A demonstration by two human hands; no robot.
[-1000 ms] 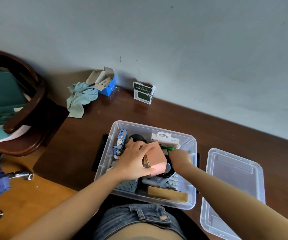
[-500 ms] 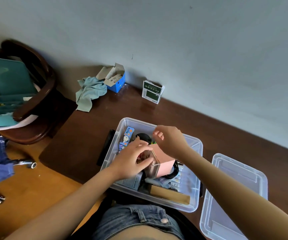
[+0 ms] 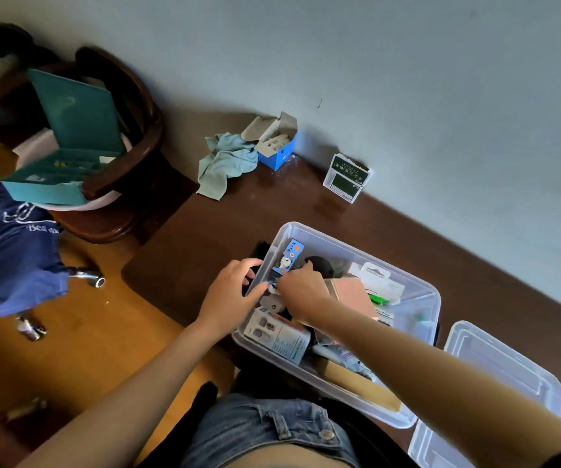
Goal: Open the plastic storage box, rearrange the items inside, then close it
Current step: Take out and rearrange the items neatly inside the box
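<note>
The clear plastic storage box [image 3: 356, 246] stands open on the dark brown table, full of small packages. Its clear lid [image 3: 498, 376] lies flat to the right of it. My left hand [image 3: 228, 295] is at the box's left wall, fingers curled over the rim. My right hand [image 3: 302, 288] reaches across into the left part of the box and pinches the lower end of an upright blue carton [image 3: 290, 255]. A pink box [image 3: 353, 292] lies just right of that hand, partly under my forearm. A white and grey carton [image 3: 279, 336] lies at the near left corner.
At the back by the wall are a teal cloth [image 3: 225, 163], an open blue cardboard box [image 3: 277, 146] and a green and white packet [image 3: 346, 179]. A dark wooden chair [image 3: 127, 184] with a teal case [image 3: 76, 130] stands at the left, off the table.
My right hand has left the pink box and moved left to the blue carton. My left hand let go of the pink box and shifted to the box's left wall. The camera turned right.
</note>
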